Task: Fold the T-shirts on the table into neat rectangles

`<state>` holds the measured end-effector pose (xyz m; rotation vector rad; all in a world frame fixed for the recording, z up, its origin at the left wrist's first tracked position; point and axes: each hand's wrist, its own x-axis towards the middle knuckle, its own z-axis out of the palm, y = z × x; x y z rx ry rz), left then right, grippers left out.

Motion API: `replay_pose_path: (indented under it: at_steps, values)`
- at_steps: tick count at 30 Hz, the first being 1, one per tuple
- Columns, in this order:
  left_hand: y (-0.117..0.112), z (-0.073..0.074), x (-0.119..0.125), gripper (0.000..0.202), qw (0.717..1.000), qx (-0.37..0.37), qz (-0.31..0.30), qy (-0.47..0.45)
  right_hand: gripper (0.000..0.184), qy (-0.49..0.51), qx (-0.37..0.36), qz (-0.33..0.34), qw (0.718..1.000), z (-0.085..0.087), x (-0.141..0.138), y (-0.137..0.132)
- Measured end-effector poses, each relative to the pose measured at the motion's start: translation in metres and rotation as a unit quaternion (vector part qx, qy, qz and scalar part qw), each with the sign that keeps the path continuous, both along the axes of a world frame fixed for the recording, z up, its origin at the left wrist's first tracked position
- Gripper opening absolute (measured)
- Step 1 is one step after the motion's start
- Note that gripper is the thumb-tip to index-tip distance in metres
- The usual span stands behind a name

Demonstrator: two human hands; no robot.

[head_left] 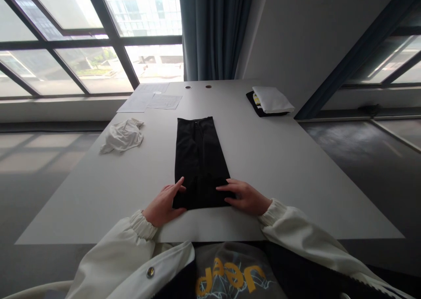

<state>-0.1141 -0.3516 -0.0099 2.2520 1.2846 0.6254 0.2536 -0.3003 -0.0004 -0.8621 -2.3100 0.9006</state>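
A black garment [200, 158], which looks like folded trousers, lies flat on the white table in front of me. Its narrower end points away from me, and a fold or cord runs down its middle. My left hand [166, 202] rests at the near left corner with thumb and fingers apart, touching the cloth's edge. On the opposite side, my right hand [245, 197] lies over the near right corner, its fingers spread on the fabric. Neither hand grips the cloth.
A crumpled white cloth [123, 135] lies to the left on the white table [279, 172]. Paper sheets [164, 101] sit at the far left. A folded white cloth [272, 99] rests on a black one [255, 108] at the far right. Two cable holes [188, 87] are near the back edge.
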Motion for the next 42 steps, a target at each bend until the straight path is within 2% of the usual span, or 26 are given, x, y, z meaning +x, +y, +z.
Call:
replay_pose_path:
  at_steps: [3,5,8,11,16,20,23,28,31,34,36,39,42]
  values:
    - [-0.006,-0.001,-0.004,0.100,0.999,-0.009,0.034,0.024,0.036,-0.015,0.035,0.040,0.998,-0.007,0.004,-0.003]
    - [-0.008,-0.002,-0.005,0.081,0.998,-0.006,0.040,0.041,0.040,-0.033,0.035,0.019,0.999,-0.011,0.007,-0.006]
    - [-0.010,-0.001,-0.003,0.042,0.999,0.022,0.017,0.031,0.045,-0.054,0.018,-0.012,0.998,-0.013,0.009,-0.008]
    - [-0.013,0.001,-0.001,0.024,0.999,0.052,-0.006,-0.011,0.043,-0.042,0.019,-0.022,0.999,-0.010,0.009,-0.010]
    - [-0.014,0.000,0.002,0.032,0.994,0.054,0.005,-0.098,0.048,0.009,0.027,-0.054,0.998,-0.003,0.008,-0.009]
    - [-0.004,0.000,0.006,0.042,0.991,-0.005,0.020,-0.129,0.067,0.000,-0.039,-0.067,0.997,0.004,0.004,-0.003]
    - [0.004,0.005,0.008,0.050,0.989,-0.057,0.056,-0.126,0.078,-0.013,-0.101,-0.069,0.992,0.009,0.001,0.004]
    - [0.008,0.019,0.018,0.064,0.983,-0.125,0.131,-0.041,0.070,0.003,-0.134,-0.086,0.987,0.009,-0.003,0.013]
    - [0.013,0.021,0.027,0.061,0.985,-0.105,0.134,0.014,0.069,0.003,-0.145,-0.093,0.985,0.010,-0.006,0.016]
    - [0.022,0.013,0.032,0.035,0.992,-0.064,0.108,0.024,0.070,0.003,-0.143,-0.096,0.985,0.016,-0.009,0.019]
    - [0.028,0.006,0.031,0.029,0.992,-0.024,0.124,0.012,0.071,0.002,-0.136,-0.100,0.986,0.021,-0.011,0.024]
    - [0.032,-0.004,0.026,0.035,0.985,0.033,0.172,-0.004,0.074,-0.001,-0.133,-0.104,0.986,0.025,-0.013,0.036]
    - [0.032,-0.009,0.024,0.047,0.980,0.046,0.192,0.022,0.077,-0.023,-0.148,-0.100,0.984,0.020,-0.015,0.048]
